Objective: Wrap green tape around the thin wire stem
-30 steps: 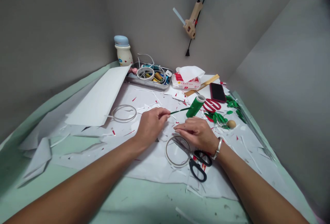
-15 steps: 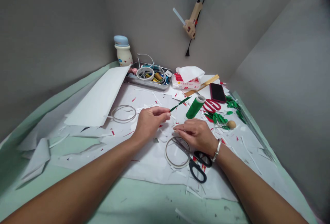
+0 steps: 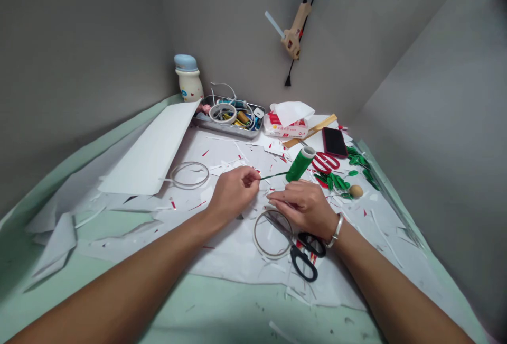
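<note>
My left hand [image 3: 233, 192] is closed in a pinch on a thin green stem [image 3: 273, 175] that points right toward a green spool [image 3: 300, 164]. My right hand [image 3: 304, 204] rests on the white paper with its fingers curled inward; whether it holds anything is hidden. A silver bracelet [image 3: 336, 229] circles that wrist. Just below the right hand lie black-handled scissors [image 3: 301, 254] across a clear tape ring [image 3: 273, 233].
A second clear ring [image 3: 190, 174] lies at left beside a big white sheet [image 3: 152, 148]. At the back stand a metal tray [image 3: 229, 115] of odds and ends, a tissue pack [image 3: 287, 122], a phone [image 3: 334, 141], red scissors [image 3: 325, 162], green leaves [image 3: 336, 180] and a bottle [image 3: 189, 78].
My left hand tilted the green stem up and then lowered it again, so it now lies nearly level toward the spool. The right hand barely moved.
</note>
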`<state>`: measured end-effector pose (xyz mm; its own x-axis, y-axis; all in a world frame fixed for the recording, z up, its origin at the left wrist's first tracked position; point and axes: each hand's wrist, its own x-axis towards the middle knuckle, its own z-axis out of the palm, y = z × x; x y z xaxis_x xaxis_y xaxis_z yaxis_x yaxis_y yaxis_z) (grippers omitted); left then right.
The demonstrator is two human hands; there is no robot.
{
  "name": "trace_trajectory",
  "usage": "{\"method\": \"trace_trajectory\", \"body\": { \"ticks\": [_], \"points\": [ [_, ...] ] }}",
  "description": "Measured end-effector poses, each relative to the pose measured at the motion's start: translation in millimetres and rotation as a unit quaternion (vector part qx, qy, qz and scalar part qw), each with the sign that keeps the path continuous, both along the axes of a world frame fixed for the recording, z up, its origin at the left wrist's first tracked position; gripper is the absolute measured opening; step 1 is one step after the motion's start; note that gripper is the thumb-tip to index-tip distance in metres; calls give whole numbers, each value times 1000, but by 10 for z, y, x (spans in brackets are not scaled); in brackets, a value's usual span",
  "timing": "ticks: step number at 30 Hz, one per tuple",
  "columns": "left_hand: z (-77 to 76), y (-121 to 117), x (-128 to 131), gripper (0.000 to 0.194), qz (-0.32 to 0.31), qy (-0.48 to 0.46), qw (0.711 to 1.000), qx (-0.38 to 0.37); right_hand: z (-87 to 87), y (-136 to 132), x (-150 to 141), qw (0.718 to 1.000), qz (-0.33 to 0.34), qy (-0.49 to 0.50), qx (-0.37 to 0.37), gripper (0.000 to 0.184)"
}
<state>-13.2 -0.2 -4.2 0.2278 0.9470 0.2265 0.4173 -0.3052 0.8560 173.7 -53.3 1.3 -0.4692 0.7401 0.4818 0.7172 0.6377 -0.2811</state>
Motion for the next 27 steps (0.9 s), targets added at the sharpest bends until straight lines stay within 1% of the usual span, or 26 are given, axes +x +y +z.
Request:
{"method": "trace_trajectory", "body": {
  "ticks": [2, 4, 7, 10, 13, 16, 18, 20, 23, 25, 27],
  "points": [
    [3, -14, -5, 12, -28, 49, 997, 47, 26, 9, 23, 1000, -8, 6, 21, 17],
    [8, -26, -10, 13, -74, 86, 991, 76, 61, 24, 48, 999, -17, 16, 35, 18],
    [9, -30, -13, 15, -146, 108, 979, 88, 111, 50, 87, 998, -37, 49, 34, 20],
    [6, -19, -14, 17, -169, 101, 976, 89, 133, 64, 118, 994, -48, 92, 14, 20],
    [14, -12, -16, 14, -145, 112, 978, 97, 129, 65, 120, 993, -55, 106, 6, 19],
    [23, -14, -21, 12, -94, 130, 981, 112, 114, 68, 98, 993, -50, 106, -4, 18],
    [20, -12, -27, 11, -57, 131, 982, 123, 92, 84, 92, 993, -34, 112, -34, 18],
    [11, -6, -32, 10, -35, 132, 982, 128, 58, 118, 110, 990, -24, 121, -71, 18],
    [3, 3, -35, 9, -16, 134, 983, 125, -1, 180, 170, 985, -34, 143, -95, 18],
    [7, 10, -34, 9, -5, 123, 986, 116, -24, 200, 197, 983, -44, 148, -95, 17],
    [16, 18, -34, 10, 8, 100, 991, 93, -23, 186, 188, 986, -45, 134, -89, 17]
  ]
}}
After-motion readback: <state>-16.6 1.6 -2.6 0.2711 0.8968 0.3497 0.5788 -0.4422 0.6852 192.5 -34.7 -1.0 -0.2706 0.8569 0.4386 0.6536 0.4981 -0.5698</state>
